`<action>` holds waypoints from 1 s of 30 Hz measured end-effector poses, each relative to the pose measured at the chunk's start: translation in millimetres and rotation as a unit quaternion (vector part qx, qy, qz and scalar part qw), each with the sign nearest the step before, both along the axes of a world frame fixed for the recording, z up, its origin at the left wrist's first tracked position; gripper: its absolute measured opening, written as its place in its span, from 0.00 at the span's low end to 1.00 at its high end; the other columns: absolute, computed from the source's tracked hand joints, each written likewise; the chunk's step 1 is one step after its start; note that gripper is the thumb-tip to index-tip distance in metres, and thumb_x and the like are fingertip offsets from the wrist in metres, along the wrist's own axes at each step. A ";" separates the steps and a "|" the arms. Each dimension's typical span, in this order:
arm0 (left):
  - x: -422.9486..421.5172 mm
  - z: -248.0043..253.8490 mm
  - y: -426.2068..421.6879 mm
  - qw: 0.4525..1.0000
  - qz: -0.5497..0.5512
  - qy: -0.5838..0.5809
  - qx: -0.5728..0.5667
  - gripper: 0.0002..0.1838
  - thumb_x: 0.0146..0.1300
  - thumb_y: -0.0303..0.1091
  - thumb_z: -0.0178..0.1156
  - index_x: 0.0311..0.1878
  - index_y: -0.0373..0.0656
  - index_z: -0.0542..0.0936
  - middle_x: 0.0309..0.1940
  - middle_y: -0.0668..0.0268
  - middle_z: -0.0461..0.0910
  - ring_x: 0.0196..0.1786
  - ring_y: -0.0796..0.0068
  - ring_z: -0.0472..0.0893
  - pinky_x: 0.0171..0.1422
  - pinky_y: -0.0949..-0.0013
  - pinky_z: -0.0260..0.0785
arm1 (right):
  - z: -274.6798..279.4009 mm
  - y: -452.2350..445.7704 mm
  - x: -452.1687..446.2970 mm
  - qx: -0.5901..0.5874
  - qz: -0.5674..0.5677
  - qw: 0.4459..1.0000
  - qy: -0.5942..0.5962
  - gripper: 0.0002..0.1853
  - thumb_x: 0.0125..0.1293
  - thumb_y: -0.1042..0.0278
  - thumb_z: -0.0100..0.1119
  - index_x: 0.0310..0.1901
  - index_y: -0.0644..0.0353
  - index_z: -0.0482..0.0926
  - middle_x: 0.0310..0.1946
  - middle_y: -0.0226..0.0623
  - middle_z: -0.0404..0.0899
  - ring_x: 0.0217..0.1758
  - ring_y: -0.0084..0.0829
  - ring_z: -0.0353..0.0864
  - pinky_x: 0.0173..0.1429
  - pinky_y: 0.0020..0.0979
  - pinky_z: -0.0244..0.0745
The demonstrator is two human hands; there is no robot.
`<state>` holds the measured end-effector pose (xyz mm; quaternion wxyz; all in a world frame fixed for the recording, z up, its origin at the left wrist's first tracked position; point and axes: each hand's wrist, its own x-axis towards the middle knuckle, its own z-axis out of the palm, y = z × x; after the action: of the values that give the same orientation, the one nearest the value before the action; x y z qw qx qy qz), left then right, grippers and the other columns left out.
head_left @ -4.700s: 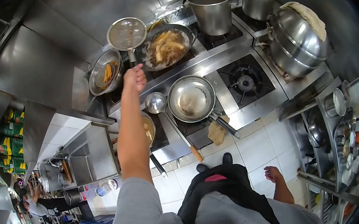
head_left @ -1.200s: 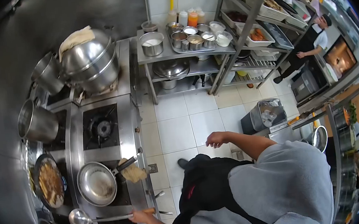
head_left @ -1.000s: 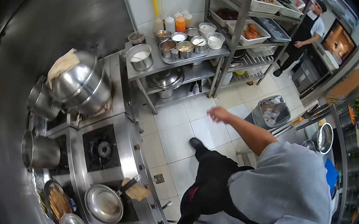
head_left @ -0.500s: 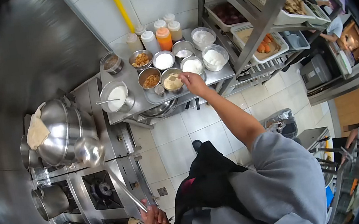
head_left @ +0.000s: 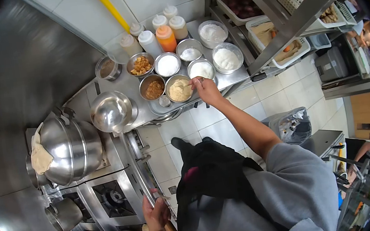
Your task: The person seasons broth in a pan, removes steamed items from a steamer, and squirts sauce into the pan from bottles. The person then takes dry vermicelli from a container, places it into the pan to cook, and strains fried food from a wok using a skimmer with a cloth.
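My left hand (head_left: pixel 157 211) is closed around the long metal handle of a large ladle (head_left: pixel 108 110). The ladle's bowl hangs over the left end of the steel counter and hides most of the pot with white liquid there. At the front row of bowls, my right hand (head_left: pixel 207 89) pinches a small spoon (head_left: pixel 192 83) at the rim of a metal bowl of pale yellow powder (head_left: pixel 180 91). A bowl of brown crumbly seasoning (head_left: pixel 152 87) stands left of it. Behind my right hand is a bowl of white powder (head_left: pixel 201 70).
Squeeze bottles (head_left: pixel 165 38) line the back of the counter. A domed steel vessel (head_left: pixel 67 147) with a cloth (head_left: pixel 40 152) on it and a gas burner (head_left: pixel 113 197) are on the left. Metal shelving (head_left: pixel 306 17) rises at right; a lined bin (head_left: pixel 291 127) stands on the floor.
The ladle's bowl has moved from beside the domed vessel up and right, over the counter's left end. My right hand stays at the yellow powder bowl. The view has shifted slightly.
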<state>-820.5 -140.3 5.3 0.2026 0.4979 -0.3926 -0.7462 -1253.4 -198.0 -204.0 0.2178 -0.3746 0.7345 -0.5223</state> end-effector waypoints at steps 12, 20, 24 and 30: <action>-27.3 17.9 -72.1 0.972 -0.151 -0.160 -0.081 0.24 0.73 0.36 0.55 0.68 0.40 0.65 0.22 0.75 0.66 0.16 0.87 0.62 0.17 0.77 0.57 | 102.3 18.7 8.3 0.014 -0.054 0.977 -0.203 0.20 0.80 0.59 0.44 0.44 0.65 0.83 0.28 0.30 0.83 0.27 0.24 0.77 0.37 0.30 0.74; -58.2 24.0 -82.1 0.964 -0.240 -0.068 0.093 0.24 0.74 0.37 0.54 0.70 0.45 0.67 0.24 0.73 0.68 0.17 0.83 0.66 0.20 0.75 0.63 | 94.4 33.9 -30.4 0.054 -0.132 0.980 0.139 0.18 0.77 0.60 0.46 0.41 0.62 0.85 0.28 0.42 0.86 0.34 0.43 0.87 0.39 0.40 0.78; -69.0 20.0 -74.2 0.971 -0.218 -0.077 0.066 0.24 0.74 0.36 0.53 0.70 0.46 0.66 0.23 0.72 0.68 0.17 0.83 0.65 0.20 0.75 0.62 | 48.4 30.8 -39.1 0.076 -0.132 0.979 0.137 0.18 0.77 0.59 0.47 0.40 0.61 0.85 0.29 0.41 0.86 0.33 0.44 0.86 0.41 0.41 0.78; -68.1 20.2 -57.0 0.978 -0.185 -0.080 0.056 0.23 0.74 0.34 0.52 0.69 0.44 0.66 0.22 0.72 0.66 0.16 0.83 0.65 0.19 0.75 0.61 | 32.1 31.5 -43.0 0.023 -0.126 0.992 0.022 0.19 0.78 0.60 0.46 0.38 0.63 0.84 0.28 0.40 0.86 0.31 0.35 0.86 0.41 0.36 0.77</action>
<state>-888.6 -197.4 25.5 0.0009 0.4858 -0.4501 -0.7493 -1296.4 -166.5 -172.0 0.1430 -0.2854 0.7922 -0.5202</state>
